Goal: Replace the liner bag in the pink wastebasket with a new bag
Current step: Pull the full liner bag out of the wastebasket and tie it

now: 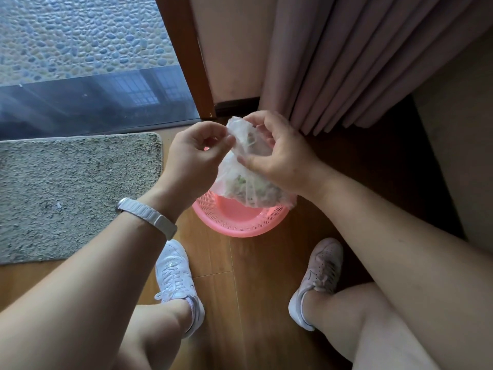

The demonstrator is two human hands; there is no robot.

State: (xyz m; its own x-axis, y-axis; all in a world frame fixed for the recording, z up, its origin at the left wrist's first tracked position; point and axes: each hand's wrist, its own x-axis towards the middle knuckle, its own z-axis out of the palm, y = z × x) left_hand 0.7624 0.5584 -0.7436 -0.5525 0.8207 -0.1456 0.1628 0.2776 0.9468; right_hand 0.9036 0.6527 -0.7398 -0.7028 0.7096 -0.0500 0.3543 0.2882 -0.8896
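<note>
Wood floor (pixel 253 276) — bag (pixel 241 180) hides wastebasket (pixel 240 222) rim.

liner bag (pixel 234 180): thin see-through plastic, super crinkly, a bit shiny where it creases
wastebasket (pixel 240 231): pink plastic, smooth rim with a soft gloss, walls all little mesh holes
floor (pixel 253 289): wood-look planks, smooth, low sheen
mat (pixel 66 196): grey shaggy pile, fuzzy and totally matt
curtain (pixel 360 62): pinkish cloth, matt, soft folds
watch band (pixel 149 216): pale, ribbed, satin-ish, can't tell the material
sneakers (pixel 174 273): white, smooth leather-look uppers, cloth laces
door frame (pixel 184 49): brown wood, smooth, semi-matt
pebble paving (pixel 80 36): rough, bumpy stone, dull
</note>
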